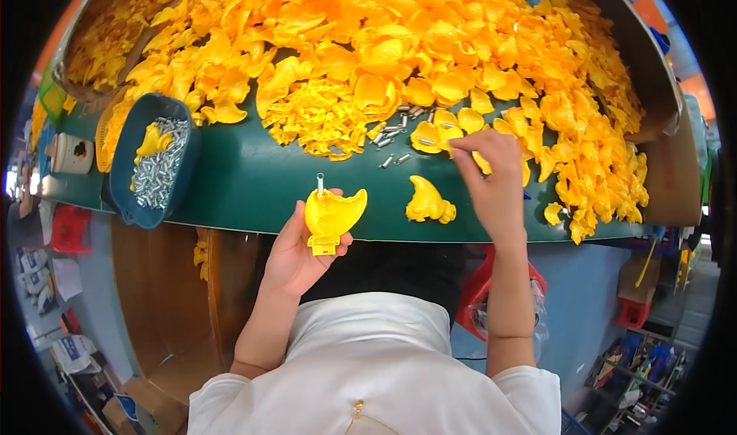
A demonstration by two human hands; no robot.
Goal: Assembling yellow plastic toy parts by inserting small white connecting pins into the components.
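Observation:
My left hand (290, 252) holds a curved yellow plastic half-shell (328, 221) with its hollow side up, just in front of the table's near edge. A small silver metal cylinder (320, 181) stands up at the shell's upper left edge. My right hand (497, 175) is over the table, thumb and fingers drawn together beside small yellow cup-shaped pieces (470, 119). Whatever is between those fingertips is too small to make out. Between the hands, a yellow horn-shaped piece (428, 202) lies on the table. Loose silver cylinders (391, 137) are scattered farther back.
A big heap of yellow plastic parts (384, 43) covers the far side of the green table (230, 166). At left sits a dark blue basin (120, 162) of silver cylinders. Cardboard boxes (666, 158) flank the heap. A red container (477, 293) is below the table edge.

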